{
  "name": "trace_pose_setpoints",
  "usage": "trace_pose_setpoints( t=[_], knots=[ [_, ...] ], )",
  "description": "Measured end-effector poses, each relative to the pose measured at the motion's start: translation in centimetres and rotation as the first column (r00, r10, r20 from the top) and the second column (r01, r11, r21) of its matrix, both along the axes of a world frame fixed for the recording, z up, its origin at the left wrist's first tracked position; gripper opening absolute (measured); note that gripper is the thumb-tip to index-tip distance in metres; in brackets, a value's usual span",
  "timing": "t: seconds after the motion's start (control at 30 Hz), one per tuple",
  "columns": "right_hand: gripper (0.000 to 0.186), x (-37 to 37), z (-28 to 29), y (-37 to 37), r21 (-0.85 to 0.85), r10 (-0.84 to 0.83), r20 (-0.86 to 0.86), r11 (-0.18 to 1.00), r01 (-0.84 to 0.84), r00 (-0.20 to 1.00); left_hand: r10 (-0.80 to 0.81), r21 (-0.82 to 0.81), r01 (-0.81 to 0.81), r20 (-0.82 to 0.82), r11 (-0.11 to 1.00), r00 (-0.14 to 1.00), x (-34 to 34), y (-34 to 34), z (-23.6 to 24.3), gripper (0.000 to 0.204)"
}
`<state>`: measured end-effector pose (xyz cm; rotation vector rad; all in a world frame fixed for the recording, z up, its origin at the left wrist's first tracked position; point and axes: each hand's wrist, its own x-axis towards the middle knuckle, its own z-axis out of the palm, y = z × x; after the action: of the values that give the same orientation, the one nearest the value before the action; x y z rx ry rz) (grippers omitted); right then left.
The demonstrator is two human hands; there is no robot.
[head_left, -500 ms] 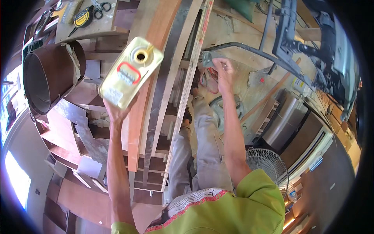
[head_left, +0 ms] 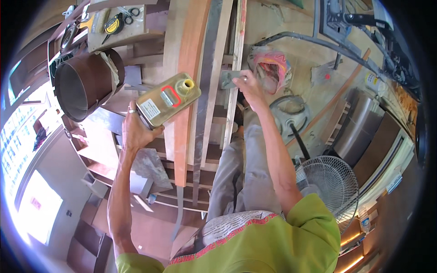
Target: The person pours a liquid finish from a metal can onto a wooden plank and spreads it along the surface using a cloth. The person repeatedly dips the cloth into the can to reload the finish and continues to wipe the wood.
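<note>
My left hand grips the lower end of a rectangular metal can with a red handle and an open yellow spout, tilted over long wooden boards. My right hand holds a small grey flat piece, possibly a scraper, over the narrow pale board with red marks. Beside that hand is a crumpled pink bag, open at the top.
A dark cylinder lies at the left. Scissors, a tape measure and brushes sit on a wooden piece at top left. A fan, a grey metal frame and a round pedestal base are at the right.
My left hand has turned the can so that its spout end points further right. My right hand has moved left with the grey piece, uncovering more of the pink bag. The view has shifted.
</note>
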<state>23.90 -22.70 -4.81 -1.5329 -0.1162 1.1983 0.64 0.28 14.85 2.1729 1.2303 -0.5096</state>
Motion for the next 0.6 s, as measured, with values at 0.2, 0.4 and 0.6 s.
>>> trace_pose_setpoints(
  t=[0.2,0.4,0.6],
  knots=[
    [0.038,-3.3,1.3,1.9,0.067,0.284,0.069,0.955,-0.288,0.956,-0.124,-0.044,0.119,-0.128,0.992,0.984,-1.7,-2.1,0.6,0.080],
    [0.035,-5.0,0.9,2.7,0.139,0.406,0.144,0.895,-0.425,0.902,-0.107,-0.062,0.095,-0.227,0.994,0.968,-3.0,-3.5,0.4,0.076],
    [0.033,-5.8,1.4,2.6,0.143,0.473,0.108,0.863,-0.485,0.874,-0.098,-0.035,0.092,-0.271,0.995,0.957,-2.3,-4.5,1.0,0.075]
  ],
)
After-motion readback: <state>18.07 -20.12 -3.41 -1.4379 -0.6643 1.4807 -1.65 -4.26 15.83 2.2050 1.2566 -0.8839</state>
